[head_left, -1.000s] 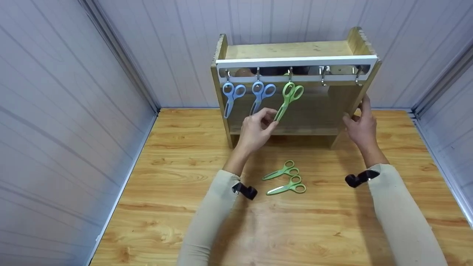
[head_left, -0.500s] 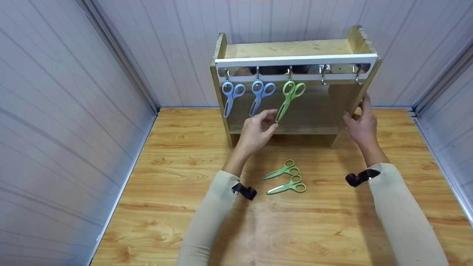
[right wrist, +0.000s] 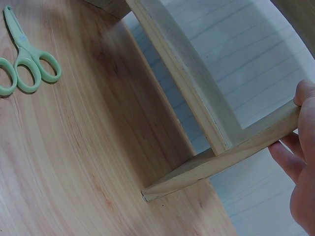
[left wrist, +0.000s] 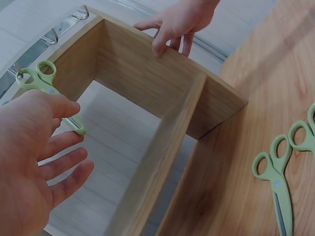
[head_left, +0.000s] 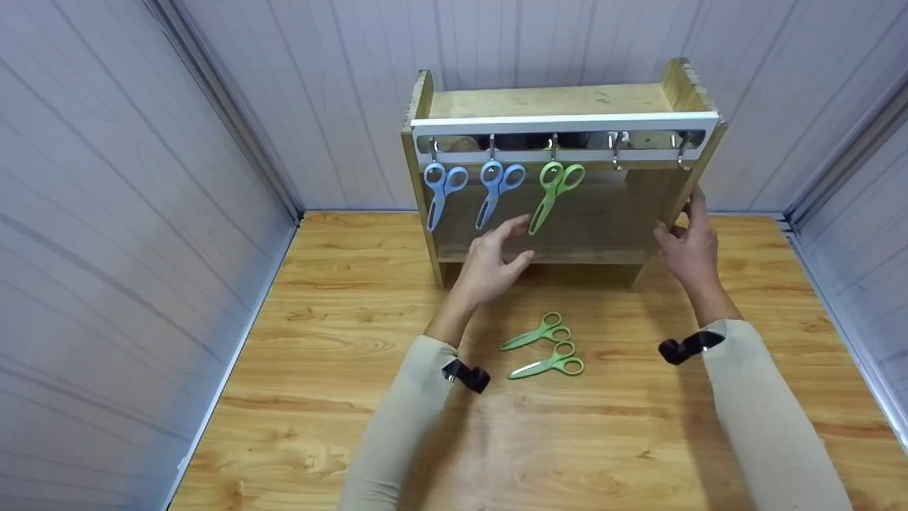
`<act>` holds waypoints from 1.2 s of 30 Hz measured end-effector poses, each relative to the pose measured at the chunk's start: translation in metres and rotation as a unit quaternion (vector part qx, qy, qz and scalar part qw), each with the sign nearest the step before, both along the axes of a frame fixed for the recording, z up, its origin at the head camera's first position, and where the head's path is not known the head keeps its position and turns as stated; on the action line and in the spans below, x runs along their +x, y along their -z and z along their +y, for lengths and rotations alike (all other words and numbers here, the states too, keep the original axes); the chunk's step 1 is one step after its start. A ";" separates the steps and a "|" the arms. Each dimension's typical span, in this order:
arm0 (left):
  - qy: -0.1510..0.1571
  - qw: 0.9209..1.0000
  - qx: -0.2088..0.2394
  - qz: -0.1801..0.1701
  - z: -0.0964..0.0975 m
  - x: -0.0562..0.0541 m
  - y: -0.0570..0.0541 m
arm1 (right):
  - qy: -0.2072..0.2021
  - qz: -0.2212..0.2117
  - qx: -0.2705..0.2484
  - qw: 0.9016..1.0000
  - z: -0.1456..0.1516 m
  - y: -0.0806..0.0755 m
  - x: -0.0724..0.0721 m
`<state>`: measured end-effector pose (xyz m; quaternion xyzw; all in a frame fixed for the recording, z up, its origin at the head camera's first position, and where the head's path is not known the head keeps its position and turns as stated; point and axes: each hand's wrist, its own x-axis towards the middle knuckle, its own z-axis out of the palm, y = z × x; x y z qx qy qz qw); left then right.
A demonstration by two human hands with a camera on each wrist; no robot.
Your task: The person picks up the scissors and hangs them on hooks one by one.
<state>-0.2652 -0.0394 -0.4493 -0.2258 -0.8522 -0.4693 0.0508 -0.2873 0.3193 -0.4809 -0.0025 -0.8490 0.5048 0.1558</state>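
Green scissors (head_left: 549,193) hang by a handle loop from the middle hook of a white rack. Just left of their lower end is my left hand (head_left: 488,268), its thumb and fingers spread and holding nothing. In the left wrist view the hanging scissors (left wrist: 74,121) partly show behind that hand's fingers. My right hand (head_left: 689,250) grips the right side panel of a wooden shelf (head_left: 553,101), thumb on one face and fingers on the other. Blue scissors (head_left: 440,190) and a second blue pair of scissors (head_left: 493,189) hang on the two hooks to the left.
Two green scissors lie on the wood-grain tabletop (head_left: 340,397) before the shelf: a farther pair of scissors (head_left: 542,333) and a nearer pair of scissors (head_left: 552,361). A bare hook (head_left: 617,152) and another bare hook (head_left: 683,152) are at the rack's right. Panelled walls enclose the table.
My left thumb and fingers have let go of the hanging green scissors and spread apart, the hand drawing slightly down. The right hand keeps its grip on the shelf.
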 end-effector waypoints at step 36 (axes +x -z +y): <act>0.000 0.997 -0.067 0.043 -0.017 0.026 0.040 | 0.008 -0.008 -0.004 1.000 -0.002 -0.001 -0.002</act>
